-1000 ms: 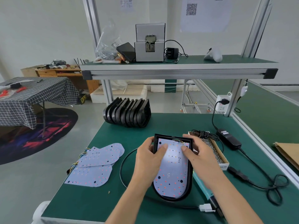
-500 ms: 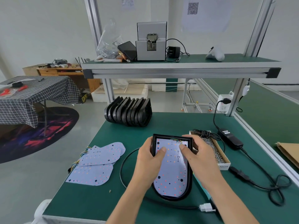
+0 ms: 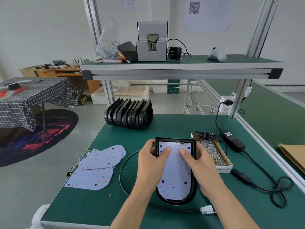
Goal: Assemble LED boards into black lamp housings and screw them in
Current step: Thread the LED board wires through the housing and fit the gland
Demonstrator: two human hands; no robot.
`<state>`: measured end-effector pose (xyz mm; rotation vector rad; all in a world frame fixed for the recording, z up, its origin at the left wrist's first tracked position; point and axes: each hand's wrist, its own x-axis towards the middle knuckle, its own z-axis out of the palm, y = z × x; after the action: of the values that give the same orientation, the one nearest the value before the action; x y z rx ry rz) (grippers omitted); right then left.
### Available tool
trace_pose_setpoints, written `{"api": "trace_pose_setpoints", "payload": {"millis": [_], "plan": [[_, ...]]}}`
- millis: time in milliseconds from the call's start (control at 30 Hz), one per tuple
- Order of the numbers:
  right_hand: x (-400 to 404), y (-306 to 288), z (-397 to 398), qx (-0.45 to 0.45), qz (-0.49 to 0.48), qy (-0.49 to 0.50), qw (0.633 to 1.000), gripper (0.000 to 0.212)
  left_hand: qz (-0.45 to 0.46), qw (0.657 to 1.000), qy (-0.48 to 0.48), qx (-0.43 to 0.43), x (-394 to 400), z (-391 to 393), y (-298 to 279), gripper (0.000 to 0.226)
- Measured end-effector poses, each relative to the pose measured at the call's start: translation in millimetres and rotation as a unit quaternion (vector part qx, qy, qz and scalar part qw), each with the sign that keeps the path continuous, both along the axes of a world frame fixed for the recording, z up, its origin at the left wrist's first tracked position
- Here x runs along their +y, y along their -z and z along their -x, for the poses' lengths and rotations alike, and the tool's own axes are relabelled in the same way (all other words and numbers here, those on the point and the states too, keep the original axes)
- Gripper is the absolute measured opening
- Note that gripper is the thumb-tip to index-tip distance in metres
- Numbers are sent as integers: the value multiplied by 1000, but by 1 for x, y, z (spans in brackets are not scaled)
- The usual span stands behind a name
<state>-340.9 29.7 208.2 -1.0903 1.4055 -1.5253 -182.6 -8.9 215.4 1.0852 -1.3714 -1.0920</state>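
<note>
Pressing white perforated LED board (image 3: pixel 175 176), long axis near-to-far, into black plastic lamp housing (image 3: pixel 193 164) on green worktop (image 3: pixel 181 128): left hand (image 3: pixel 152 161), right hand (image 3: pixel 200 164), fingers gripping sides.

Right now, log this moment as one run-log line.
step: seating LED board in black lamp housing | left hand: thumb presses board | right hand: thumb presses board | screws: none in yet

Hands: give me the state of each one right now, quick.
Left hand: grips the left edge of the black housing, thumb pressing the LED board.
Right hand: grips the housing's right edge, thumb pressing the board.
</note>
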Motion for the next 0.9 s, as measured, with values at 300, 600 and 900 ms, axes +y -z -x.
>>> {"api": "trace_pose_setpoints", "payload": {"millis": [300, 600, 900], "plan": [[0, -19, 9, -85, -47, -32, 995, 16, 37, 998, -19, 47, -14, -28, -7, 26], [18, -46, 11, -153, -34, -97, 983, 31, 190, 971, 79, -122, -11, -8, 6, 13], [21, -45, 10, -216, -43, -104, 970, 44, 160, 971, 111, -137, -23, 5, 3, 17]]}}
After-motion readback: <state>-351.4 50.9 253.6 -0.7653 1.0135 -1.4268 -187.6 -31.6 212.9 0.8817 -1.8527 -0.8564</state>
